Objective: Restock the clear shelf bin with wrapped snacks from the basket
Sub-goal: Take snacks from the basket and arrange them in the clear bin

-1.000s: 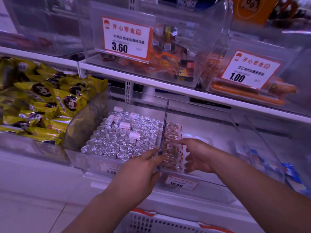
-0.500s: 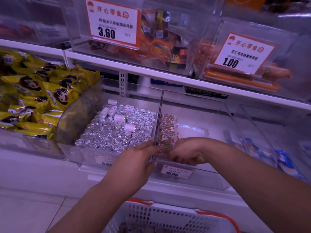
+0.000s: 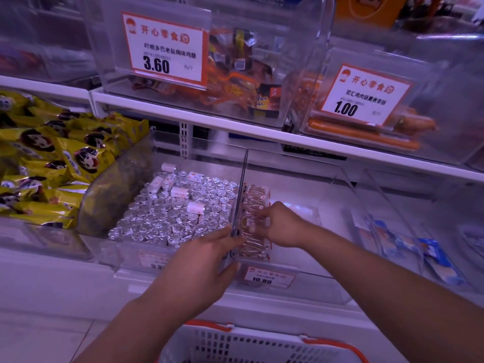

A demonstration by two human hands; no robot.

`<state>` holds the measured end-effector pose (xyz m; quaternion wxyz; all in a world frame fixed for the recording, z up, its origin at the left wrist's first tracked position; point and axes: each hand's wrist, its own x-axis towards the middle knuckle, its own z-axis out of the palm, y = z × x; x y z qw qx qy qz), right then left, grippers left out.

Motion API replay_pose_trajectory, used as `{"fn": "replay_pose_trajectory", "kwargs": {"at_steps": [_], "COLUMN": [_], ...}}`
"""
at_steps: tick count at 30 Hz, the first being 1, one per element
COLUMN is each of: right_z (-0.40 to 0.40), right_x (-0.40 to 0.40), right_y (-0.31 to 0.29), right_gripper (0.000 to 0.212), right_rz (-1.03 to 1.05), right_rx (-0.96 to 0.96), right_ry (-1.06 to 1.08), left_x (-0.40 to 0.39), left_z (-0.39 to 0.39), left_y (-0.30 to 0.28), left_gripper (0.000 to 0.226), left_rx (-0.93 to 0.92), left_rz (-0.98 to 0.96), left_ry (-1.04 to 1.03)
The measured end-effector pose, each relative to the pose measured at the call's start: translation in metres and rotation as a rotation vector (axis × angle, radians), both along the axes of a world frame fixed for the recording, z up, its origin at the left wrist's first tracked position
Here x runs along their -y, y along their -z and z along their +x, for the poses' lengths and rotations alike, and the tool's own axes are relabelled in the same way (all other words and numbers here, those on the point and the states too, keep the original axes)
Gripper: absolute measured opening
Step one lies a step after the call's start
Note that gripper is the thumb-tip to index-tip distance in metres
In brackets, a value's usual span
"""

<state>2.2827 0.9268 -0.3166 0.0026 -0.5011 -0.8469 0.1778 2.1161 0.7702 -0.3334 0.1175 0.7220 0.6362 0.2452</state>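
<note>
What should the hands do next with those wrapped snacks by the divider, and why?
Probably nudge the snacks flush against the divider, then reach into the basket for more. The right hand rests on the row, the left hand steadies the divider, and most of the bin looks bare.

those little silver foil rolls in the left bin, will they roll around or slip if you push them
The silver foil rolls look short and round, so a loose one would probably roll. Packed tightly on end in the clear bin, they likely hold each other upright. The shiny foil suggests they could be slippery to pinch.
</note>
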Motion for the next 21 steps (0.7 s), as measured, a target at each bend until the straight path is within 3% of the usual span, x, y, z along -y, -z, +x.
{"fn": "replay_pose_trajectory", "kwargs": {"at_steps": [3, 7, 11, 14, 21], "right_z": [0.001, 0.023, 0.046, 0.052, 0.037], "right_x": [-0.007, -0.038, -0.083, -0.108, -0.132], "right_y": [0.014, 0.000, -0.002, 0.015, 0.054], "right_gripper": [0.018, 0.034, 0.022, 0.020, 0.016], "right_rz": [0.043, 0.077, 0.284, 0.251, 0.231], "right_rx": [-0.053, -0.331, -0.245, -0.264, -0.395], "right_ry": [0.063, 0.223, 0.328, 0.465, 0.504], "left_x": [0.002, -0.001, -0.007, -0.010, -0.012], "left_z": [-0.002, -0.003, -0.003, -0.004, -0.004], "left_y": [-0.004, -0.005, -0.006, -0.005, -0.002], "left_gripper": [0.059, 0.053, 0.058, 0.061, 0.062], "left_rx": [0.007, 0.013, 0.084, 0.096, 0.119], "left_rz": [0.006, 0.048, 0.092, 0.106, 0.119], "left_ry": [0.011, 0.041, 0.023, 0.019, 0.031]}}
